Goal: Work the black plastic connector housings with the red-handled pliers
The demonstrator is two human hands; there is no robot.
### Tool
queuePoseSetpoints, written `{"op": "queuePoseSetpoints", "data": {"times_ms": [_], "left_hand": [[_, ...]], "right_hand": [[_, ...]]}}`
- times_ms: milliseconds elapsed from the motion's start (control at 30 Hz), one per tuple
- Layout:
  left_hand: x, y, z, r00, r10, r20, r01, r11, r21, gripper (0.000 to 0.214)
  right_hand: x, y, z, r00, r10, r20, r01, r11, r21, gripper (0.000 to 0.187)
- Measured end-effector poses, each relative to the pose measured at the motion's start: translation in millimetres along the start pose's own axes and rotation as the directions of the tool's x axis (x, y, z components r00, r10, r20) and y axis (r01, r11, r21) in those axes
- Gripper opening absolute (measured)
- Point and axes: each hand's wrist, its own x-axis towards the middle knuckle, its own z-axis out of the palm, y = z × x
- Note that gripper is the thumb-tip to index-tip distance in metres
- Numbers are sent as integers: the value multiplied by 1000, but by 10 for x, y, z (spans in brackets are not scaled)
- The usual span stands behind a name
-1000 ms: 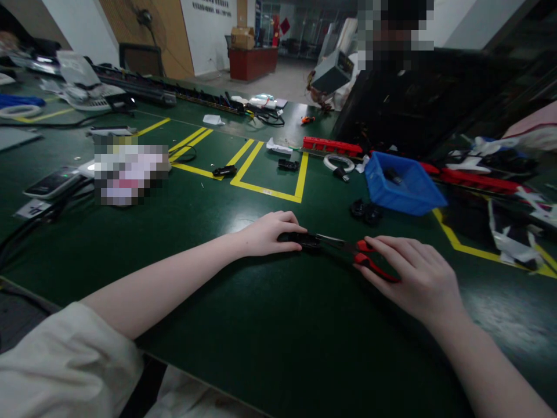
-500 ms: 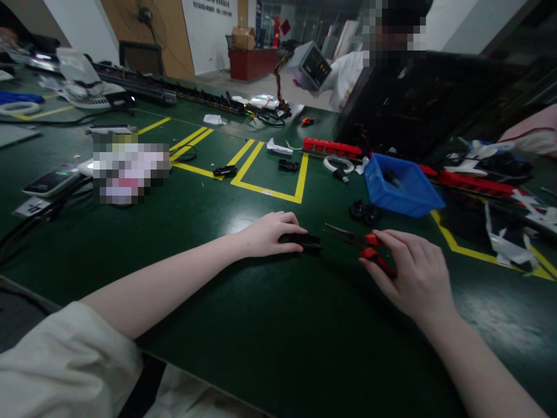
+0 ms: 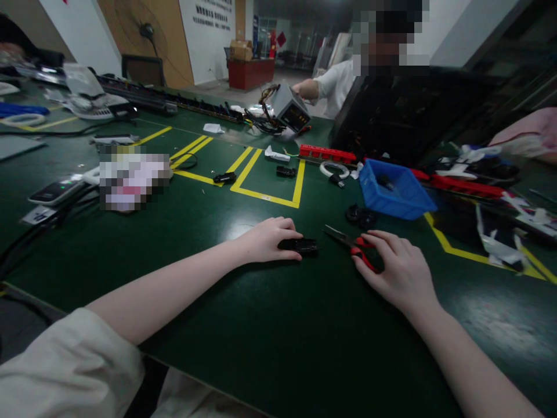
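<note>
My left hand [image 3: 276, 239] is closed around one end of a small black plastic part [image 3: 308, 247], which rests on the green table and sticks out past the fingertips to the right. My right hand [image 3: 400, 270] grips long-nose pliers [image 3: 351, 242] by their red handles. The pliers' thin jaws point left, slightly apart from the black part, and the handles are spread. Whether the jaw tips are parted is too small to tell.
A blue bin [image 3: 394, 197] stands beyond my right hand, with round black pieces [image 3: 361, 216] before it. Yellow tape [image 3: 265, 197] frames another black part [image 3: 286, 171]. Across the table a person's hand [image 3: 307, 89] holds a grey power supply box [image 3: 289, 107]. A large black panel [image 3: 400, 116] stands behind.
My right hand has shifted left a little with the pliers, bringing them nearer the black part. The person opposite has lowered the power supply box leftward toward the table.
</note>
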Motion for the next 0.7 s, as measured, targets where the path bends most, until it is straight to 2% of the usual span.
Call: {"op": "queuePoseSetpoints", "data": {"times_ms": [100, 267, 367, 567, 700], "left_hand": [[3, 6, 6, 1000, 6, 5, -6, 999, 33, 47], [-1, 22, -4, 1000, 18, 15, -19, 997, 68, 49], [-5, 26, -6, 999, 32, 6, -32, 995, 96, 51], [-5, 23, 3, 998, 63, -3, -62, 986, 153, 48], [-6, 31, 3, 996, 85, -15, -81, 982, 170, 55]], "right_hand": [[42, -50, -43, 1000, -12, 0, 12, 994, -111, 41], [54, -145, -97, 992, -125, -13, 120, 970, -210, 35], [40, -176, -63, 988, -155, 8, 154, 978, -142, 33], [23, -181, -1, 993, -111, 34, 108, 989, 99, 35], [-13, -77, 51, 1000, -9, -2, 9, 994, 112, 53]]}}
